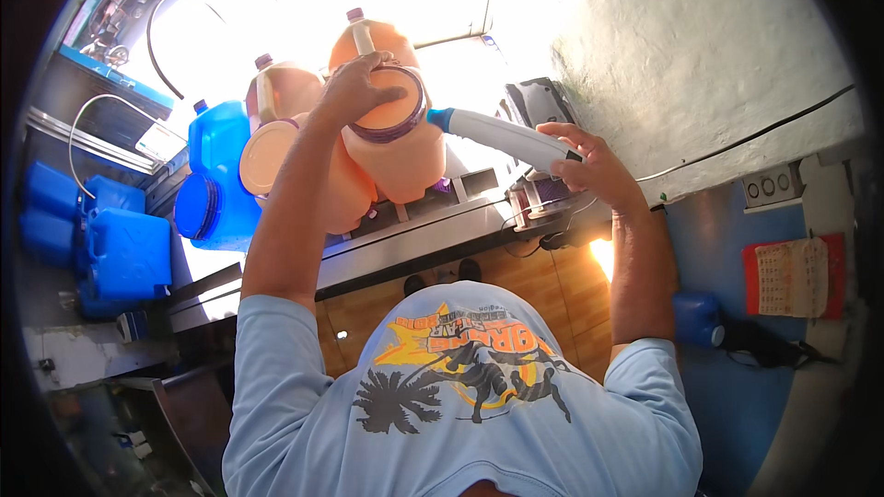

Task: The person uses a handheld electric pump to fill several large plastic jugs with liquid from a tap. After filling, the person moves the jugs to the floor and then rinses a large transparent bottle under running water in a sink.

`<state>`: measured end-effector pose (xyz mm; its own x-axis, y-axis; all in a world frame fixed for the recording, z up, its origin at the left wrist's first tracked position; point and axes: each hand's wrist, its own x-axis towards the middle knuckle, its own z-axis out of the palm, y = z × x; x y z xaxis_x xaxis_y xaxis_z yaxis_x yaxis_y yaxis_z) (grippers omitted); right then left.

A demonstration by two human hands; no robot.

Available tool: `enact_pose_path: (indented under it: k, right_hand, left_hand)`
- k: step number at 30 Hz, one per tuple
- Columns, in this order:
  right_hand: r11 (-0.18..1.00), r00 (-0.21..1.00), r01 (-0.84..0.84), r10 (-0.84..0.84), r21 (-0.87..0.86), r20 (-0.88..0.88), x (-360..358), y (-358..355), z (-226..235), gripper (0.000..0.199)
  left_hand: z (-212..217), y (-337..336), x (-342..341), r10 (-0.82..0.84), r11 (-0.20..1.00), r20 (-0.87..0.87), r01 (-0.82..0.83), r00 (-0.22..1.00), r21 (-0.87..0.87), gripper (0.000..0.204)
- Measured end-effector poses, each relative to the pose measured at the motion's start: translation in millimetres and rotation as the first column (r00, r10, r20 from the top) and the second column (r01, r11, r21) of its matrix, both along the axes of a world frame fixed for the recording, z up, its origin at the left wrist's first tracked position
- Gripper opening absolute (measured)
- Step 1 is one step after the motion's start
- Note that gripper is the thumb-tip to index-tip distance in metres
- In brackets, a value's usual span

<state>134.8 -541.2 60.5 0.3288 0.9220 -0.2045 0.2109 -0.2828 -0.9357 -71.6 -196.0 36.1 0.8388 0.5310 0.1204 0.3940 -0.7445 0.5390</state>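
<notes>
My left hand [357, 90] grips the top of a peach-orange water jug [410, 164], its thumb lying over the wide round lid [394, 112]. A purple band runs around that lid's rim. In my right hand [594, 167] is a slim white heat gun [497, 135] with a blue tip, my fingers closed around its rear end. The tip points at the lid's right edge, close beside the purple band. To the left stand a second peach jug [270, 156] with a pale round lid and a blue jug [226, 170] with a blue lid.
The jugs rest on a metal-edged counter [414, 237]. A dark device [541, 103] and a small rack [543, 198] are at its right end. Blue containers [129, 248] stand at far left. A black cable [737, 140] crosses the right wall near a socket [772, 186].
</notes>
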Motion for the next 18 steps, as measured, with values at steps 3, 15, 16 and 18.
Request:
enact_pose_path:
  k: [3,15,16,18]
  right_hand:
    - [0.998,0.998,0.053,-0.053,0.028,-0.020,1,-1,-5,0.054]
    - [0.990,0.985,0.078,-0.059,0.120,-0.161,-1,-2,-32,0.054]
    - [0.994,0.992,0.044,-0.032,0.100,-0.123,-1,-2,-34,0.054]
    - [0.991,0.989,0.061,-0.044,0.121,-0.141,0,-2,-38,0.053]
  left_hand:
    - [11,1,1,0.102,0.994,-0.082,-0.099,0.991,0.046,0.074]
    - [22,-1,3,-0.051,0.999,-0.069,0.051,0.996,0.005,0.071]
    - [21,1,3,-0.046,0.999,-0.082,0.047,0.996,0.004,0.071]
    - [20,4,4,-0.036,0.999,-0.115,0.036,0.993,-0.008,0.072]
